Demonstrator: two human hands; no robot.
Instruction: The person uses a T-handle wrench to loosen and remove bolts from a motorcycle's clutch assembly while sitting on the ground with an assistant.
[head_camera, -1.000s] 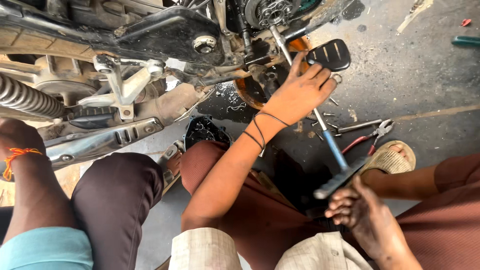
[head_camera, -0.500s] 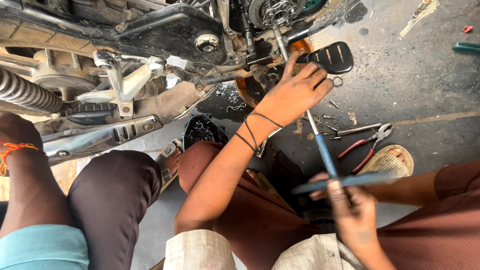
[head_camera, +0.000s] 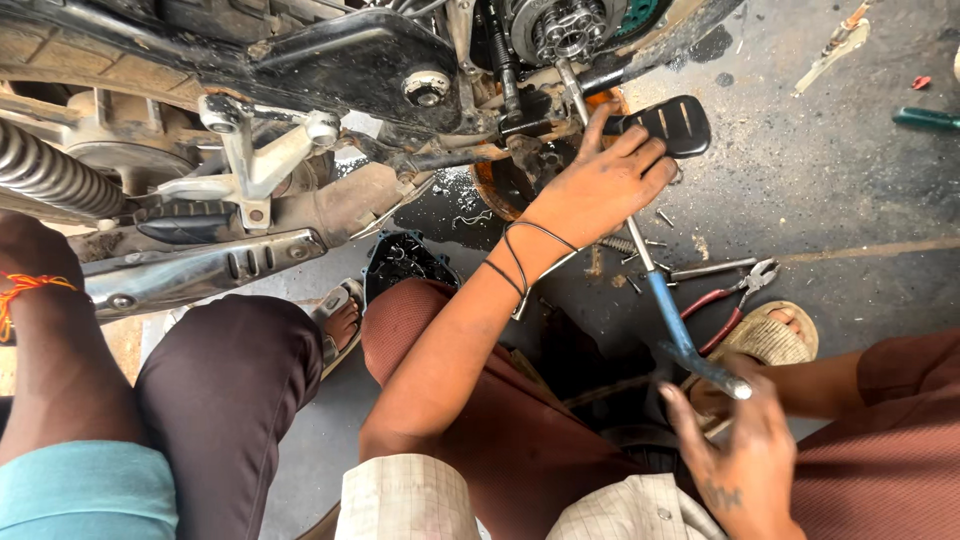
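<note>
A T-handle wrench (head_camera: 665, 305) with a blue-wrapped shaft runs from the motorcycle's exposed clutch (head_camera: 565, 28) down toward me. My left hand (head_camera: 600, 185) lies over the upper steel part of the shaft, fingers curled around it, beside a black ribbed foot pedal (head_camera: 675, 125). Black bands circle that wrist. My right hand (head_camera: 740, 455) grips the cross handle at the lower end of the wrench, above my reddish-brown trousers (head_camera: 520, 440).
Red-handled pliers (head_camera: 745, 285), loose screws (head_camera: 660, 215) and a spring lie on the dark oily floor. A black engine cover (head_camera: 405, 265) sits by my knee. Another person's dark-trousered leg (head_camera: 230, 400) and arm with an orange thread (head_camera: 30, 290) are at left. A sandalled foot (head_camera: 770, 335) is at right.
My right hand has turned the cross handle around the shaft, ending nearer me. My left hand stays on the shaft. The view has shifted slightly.
</note>
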